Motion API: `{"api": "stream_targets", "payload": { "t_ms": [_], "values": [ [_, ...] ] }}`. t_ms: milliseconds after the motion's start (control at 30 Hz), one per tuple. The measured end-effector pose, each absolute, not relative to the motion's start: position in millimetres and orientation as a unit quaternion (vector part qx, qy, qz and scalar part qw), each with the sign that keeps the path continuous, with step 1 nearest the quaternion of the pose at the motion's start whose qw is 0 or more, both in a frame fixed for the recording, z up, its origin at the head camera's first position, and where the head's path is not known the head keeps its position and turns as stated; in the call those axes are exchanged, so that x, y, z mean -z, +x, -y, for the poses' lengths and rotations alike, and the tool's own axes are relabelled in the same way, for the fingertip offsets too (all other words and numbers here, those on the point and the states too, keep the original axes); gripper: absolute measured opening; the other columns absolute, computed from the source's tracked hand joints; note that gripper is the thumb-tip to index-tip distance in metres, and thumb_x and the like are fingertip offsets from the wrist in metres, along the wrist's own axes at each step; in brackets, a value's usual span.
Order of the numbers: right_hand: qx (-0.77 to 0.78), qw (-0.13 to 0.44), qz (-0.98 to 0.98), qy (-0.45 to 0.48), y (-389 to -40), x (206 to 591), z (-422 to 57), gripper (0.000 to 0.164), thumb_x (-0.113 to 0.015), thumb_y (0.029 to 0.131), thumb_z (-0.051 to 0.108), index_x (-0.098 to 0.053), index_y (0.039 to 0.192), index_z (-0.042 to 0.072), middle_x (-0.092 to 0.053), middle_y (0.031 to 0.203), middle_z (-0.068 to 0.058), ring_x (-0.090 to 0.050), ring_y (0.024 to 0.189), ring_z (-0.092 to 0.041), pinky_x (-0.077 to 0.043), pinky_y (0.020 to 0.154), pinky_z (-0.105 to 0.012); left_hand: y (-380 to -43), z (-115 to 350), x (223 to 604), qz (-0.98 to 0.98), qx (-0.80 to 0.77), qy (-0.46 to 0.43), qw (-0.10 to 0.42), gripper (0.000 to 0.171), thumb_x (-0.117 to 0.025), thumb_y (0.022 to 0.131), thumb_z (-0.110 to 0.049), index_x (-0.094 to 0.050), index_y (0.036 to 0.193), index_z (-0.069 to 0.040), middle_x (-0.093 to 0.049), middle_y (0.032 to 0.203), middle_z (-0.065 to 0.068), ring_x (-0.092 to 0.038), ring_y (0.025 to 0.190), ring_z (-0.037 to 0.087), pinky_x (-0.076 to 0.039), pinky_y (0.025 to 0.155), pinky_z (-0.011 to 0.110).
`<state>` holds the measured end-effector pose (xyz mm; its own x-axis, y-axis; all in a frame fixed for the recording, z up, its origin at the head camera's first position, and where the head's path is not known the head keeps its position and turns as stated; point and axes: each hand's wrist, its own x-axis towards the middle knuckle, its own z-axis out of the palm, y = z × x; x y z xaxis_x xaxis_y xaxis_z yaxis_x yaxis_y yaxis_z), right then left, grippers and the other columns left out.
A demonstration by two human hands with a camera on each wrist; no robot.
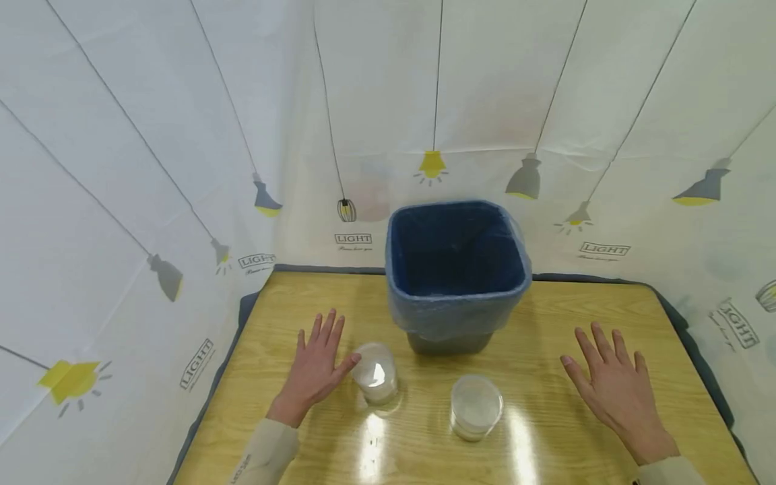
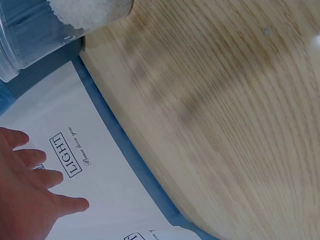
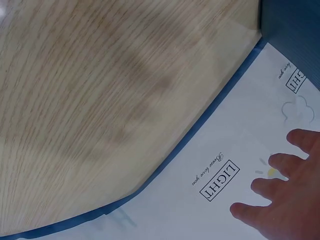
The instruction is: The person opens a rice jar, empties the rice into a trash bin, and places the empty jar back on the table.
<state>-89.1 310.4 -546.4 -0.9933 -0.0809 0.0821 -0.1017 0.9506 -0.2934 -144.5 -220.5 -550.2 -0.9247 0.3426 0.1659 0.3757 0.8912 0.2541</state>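
My left hand (image 1: 315,369) is spread with straight fingers at the left part of the table, holding nothing. Its thumb lies close to a clear round container (image 1: 374,374); whether they touch I cannot tell. In the left wrist view a clear jar (image 2: 90,11) shows a white, grainy content. A second clear container (image 1: 476,406) with a round top stands further right, apart from both hands. Over the right side, my right hand (image 1: 620,396) is spread too, fingers straight and nothing in it. The right wrist view shows its fingers (image 3: 272,189) apart.
A blue bin (image 1: 455,313) lined with a clear bag stands behind the containers, near the back edge. The wooden table (image 1: 545,350) is bordered at back and sides by white sheeting (image 1: 376,81) printed with lamps and the word LIGHT.
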Motion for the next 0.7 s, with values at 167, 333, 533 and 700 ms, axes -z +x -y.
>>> {"api": "stream_targets", "payload": {
  "t_ms": [167,333,533,700],
  "values": [
    [-0.151,0.024,0.987,0.045,-88.3,550.4,-310.6,0.074,-0.042,0.108,0.053,-0.03,0.161,0.003,-0.018,0.167,-0.029,-0.013,0.148,-0.06,-0.013,0.103,-0.085,-144.6,220.5,550.7,0.97,0.145,-0.185,0.054,0.085,-0.046,0.103,-0.061,-0.026,0.163,-0.005,-0.016,0.171,0.015,-0.018,0.154,0.045,-0.016,0.116,0.075],
    [-0.153,0.02,0.987,0.046,-87.9,551.8,-309.4,0.075,-0.042,0.108,0.054,-0.029,0.162,0.003,-0.017,0.167,-0.029,-0.013,0.148,-0.061,-0.012,0.103,-0.085,-144.8,220.7,550.7,0.97,0.145,-0.185,0.054,0.086,-0.046,0.103,-0.061,-0.024,0.164,-0.005,-0.017,0.171,0.017,-0.017,0.155,0.045,-0.017,0.115,0.075],
    [-0.153,0.027,0.987,0.047,-87.0,548.5,-304.6,0.074,-0.044,0.107,0.053,-0.032,0.161,0.004,-0.02,0.167,-0.028,-0.015,0.147,-0.061,-0.013,0.104,-0.084,-144.7,219.4,549.7,0.971,0.142,-0.183,0.051,0.086,-0.048,0.102,-0.06,-0.024,0.164,-0.006,-0.017,0.171,0.017,-0.016,0.155,0.044,-0.016,0.116,0.074],
    [-0.151,0.024,0.987,0.046,-86.0,546.3,-302.0,0.075,-0.043,0.107,0.054,-0.032,0.161,0.004,-0.019,0.167,-0.028,-0.015,0.148,-0.06,-0.013,0.104,-0.084,-144.2,217.5,549.5,0.971,0.147,-0.183,0.051,0.086,-0.047,0.102,-0.061,-0.024,0.164,-0.006,-0.017,0.171,0.016,-0.012,0.156,0.041,-0.015,0.118,0.072]
  ]
}}
